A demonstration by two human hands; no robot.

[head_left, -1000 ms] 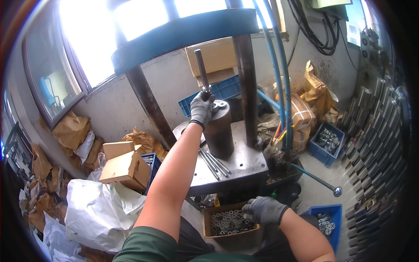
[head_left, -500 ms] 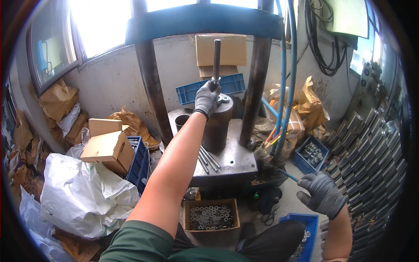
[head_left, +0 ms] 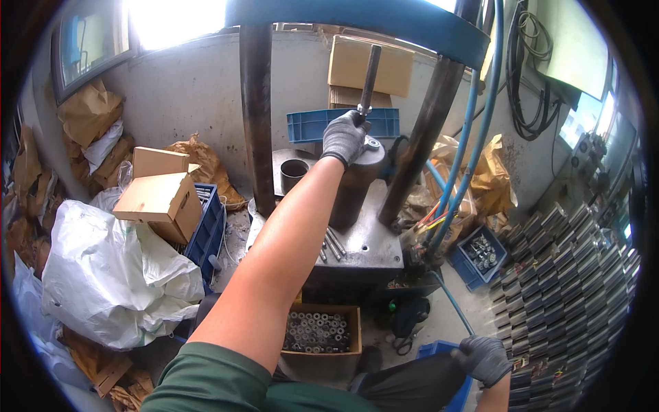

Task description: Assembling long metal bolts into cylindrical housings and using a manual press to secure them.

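Observation:
My left hand [head_left: 345,139], in a grey knit glove, is closed round the lower part of an upright dark metal rod [head_left: 371,75]. A small bright metal fitting shows on the rod just above the fingers; the rod's foot is hidden by the hand. Beneath is a thick steel cylinder [head_left: 351,196] on the press's metal bed [head_left: 374,253], with a small ring-shaped part [head_left: 373,144] lying on its top. Low on the right, my gloved right hand [head_left: 484,360] is wrapped round the end of a thin blue lever [head_left: 451,300] that slopes down from the press.
A blue crossbeam [head_left: 357,19] spans two dark posts above the hand. Several thin rods [head_left: 335,245] and a short tube [head_left: 294,175] rest on the bed. Below stands a carton [head_left: 321,349] of small metal rings. Stacked metal bars [head_left: 563,295] fill the right side; blue hoses [head_left: 473,151] hang nearby.
My right hand has gone from loosely spread beside the lever to closed round its end, and the lever now slopes lower. My left hand stays on the rod; the whole view has shifted.

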